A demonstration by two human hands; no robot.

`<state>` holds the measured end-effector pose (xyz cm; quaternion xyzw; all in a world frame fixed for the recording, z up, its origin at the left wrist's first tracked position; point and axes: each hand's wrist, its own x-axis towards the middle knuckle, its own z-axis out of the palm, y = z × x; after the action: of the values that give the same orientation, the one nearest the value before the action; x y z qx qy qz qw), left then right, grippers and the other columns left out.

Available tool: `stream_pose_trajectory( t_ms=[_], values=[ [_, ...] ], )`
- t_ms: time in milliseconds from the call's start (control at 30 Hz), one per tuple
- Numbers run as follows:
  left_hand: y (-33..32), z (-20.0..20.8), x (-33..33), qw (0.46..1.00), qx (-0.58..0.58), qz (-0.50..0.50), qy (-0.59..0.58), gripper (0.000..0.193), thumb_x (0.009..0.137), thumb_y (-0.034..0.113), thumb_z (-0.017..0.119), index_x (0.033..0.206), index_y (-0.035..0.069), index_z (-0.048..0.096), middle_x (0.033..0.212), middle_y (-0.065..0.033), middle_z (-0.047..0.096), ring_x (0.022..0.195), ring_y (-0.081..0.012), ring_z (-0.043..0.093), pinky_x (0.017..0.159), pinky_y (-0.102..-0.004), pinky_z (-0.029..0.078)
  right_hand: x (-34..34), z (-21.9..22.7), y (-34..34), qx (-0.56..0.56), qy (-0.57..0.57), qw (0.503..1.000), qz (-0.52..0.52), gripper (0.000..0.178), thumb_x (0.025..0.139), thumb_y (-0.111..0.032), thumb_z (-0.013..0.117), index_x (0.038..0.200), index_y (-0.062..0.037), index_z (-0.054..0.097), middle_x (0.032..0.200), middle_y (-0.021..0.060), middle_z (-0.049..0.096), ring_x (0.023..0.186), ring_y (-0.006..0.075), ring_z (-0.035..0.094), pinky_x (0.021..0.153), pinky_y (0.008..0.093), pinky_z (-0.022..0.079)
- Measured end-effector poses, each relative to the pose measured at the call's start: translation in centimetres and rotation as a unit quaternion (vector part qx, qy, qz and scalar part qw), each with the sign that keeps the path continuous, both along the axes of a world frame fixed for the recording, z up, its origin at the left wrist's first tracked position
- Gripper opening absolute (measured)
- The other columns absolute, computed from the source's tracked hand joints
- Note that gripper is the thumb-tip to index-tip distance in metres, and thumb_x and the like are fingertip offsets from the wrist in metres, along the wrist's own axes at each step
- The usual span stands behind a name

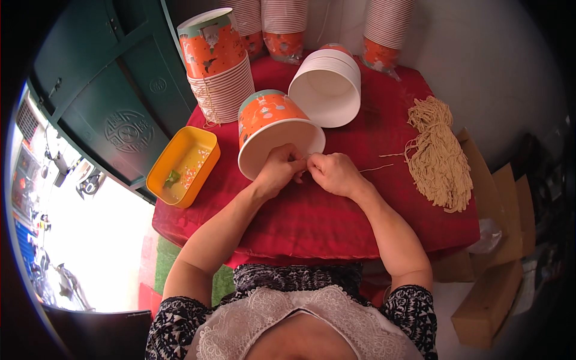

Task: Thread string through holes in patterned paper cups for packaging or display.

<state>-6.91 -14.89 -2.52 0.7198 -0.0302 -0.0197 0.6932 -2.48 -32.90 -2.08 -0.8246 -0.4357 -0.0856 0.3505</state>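
An orange, green and white paper bucket (273,114) lies tipped on the red-covered table with its open mouth toward me. My left hand (279,169) is at the mouth, fingers closed in a pinch near the right part of the rim; what they hold is hidden. Against the same spot, my right hand (333,173) pinches with thumb and forefinger, its tips touching those of the left. A thin beige string (378,167) trails from behind the right hand toward a thick bundle of beige strings (441,156) on the right.
Behind lies a stack of white-mouthed paper buckets (327,90). A taller bucket stack (219,72) stands at the back left, strings hanging down it. A yellow tub (210,150) at the left holds small pale bits and something green. Cardboard boxes (486,306) sit right of the table (336,234).
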Motion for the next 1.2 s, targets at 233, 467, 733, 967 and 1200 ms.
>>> stream_pose_trajectory(
  t_ms=[233,467,733,967,1200],
  values=[
    [0.0,-0.3,-0.1,1.0,0.006,0.005,-0.008,0.006,0.083,0.0,0.063,0.083,-0.001,0.057,0.076,-0.0088,0.06,0.063,-0.0142,0.059,0.053,-0.0268,0.051,-2.1,2.1,-0.2,0.002,-0.054,0.995,0.084,0.008,0.08,-0.011,0.064,0.084,-0.005,0.063,0.068,0.0166,0.064,0.062,0.0342,0.065,0.054,0.0413,0.051],
    [0.3,-0.5,0.1,1.0,0.007,-0.027,-0.01,0.006,0.083,-0.002,0.062,0.087,-0.003,0.057,0.077,-0.0097,0.062,0.063,-0.0154,0.059,0.055,-0.0278,0.05,-6.8,4.4,0.4,0.091,-0.206,0.925,0.305,0.026,0.069,-0.015,0.072,0.089,-0.0034,0.062,0.057,0.0034,0.052,0.049,0.0215,0.055,0.046,0.0358,0.041],
    [0.0,0.4,-0.4,0.998,0.049,-0.023,-0.028,0.007,0.085,0.001,0.063,0.088,-0.003,0.058,0.077,-0.0078,0.06,0.062,-0.0134,0.058,0.055,-0.0269,0.049,-1.8,1.5,0.6,0.076,-0.112,0.984,-0.115,0.005,0.088,-0.008,0.058,0.088,-0.0035,0.061,0.065,0.0153,0.061,0.06,0.0352,0.064,0.051,0.0443,0.049],
    [-0.5,-0.4,-0.4,0.987,0.146,0.001,-0.063,0.008,0.081,-0.003,0.062,0.087,0.001,0.057,0.078,-0.0072,0.061,0.071,-0.0152,0.06,0.062,-0.0298,0.05,-0.1,-1.8,1.0,0.116,-0.038,0.988,-0.099,0.009,0.084,-0.005,0.058,0.088,-0.0006,0.065,0.086,0.0203,0.064,0.083,0.0378,0.062,0.072,0.046,0.052],
    [-0.9,-1.3,-0.2,0.922,0.242,0.038,-0.298,0.017,0.075,-0.008,0.058,0.088,0.002,0.056,0.083,-0.0148,0.061,0.079,-0.0314,0.061,0.072,-0.0378,0.05,0.6,-2.7,1.5,0.134,0.009,0.988,-0.079,0.008,0.084,-0.002,0.06,0.09,-0.0006,0.066,0.087,0.0219,0.063,0.085,0.0384,0.062,0.075,0.0439,0.051]
  ],
)
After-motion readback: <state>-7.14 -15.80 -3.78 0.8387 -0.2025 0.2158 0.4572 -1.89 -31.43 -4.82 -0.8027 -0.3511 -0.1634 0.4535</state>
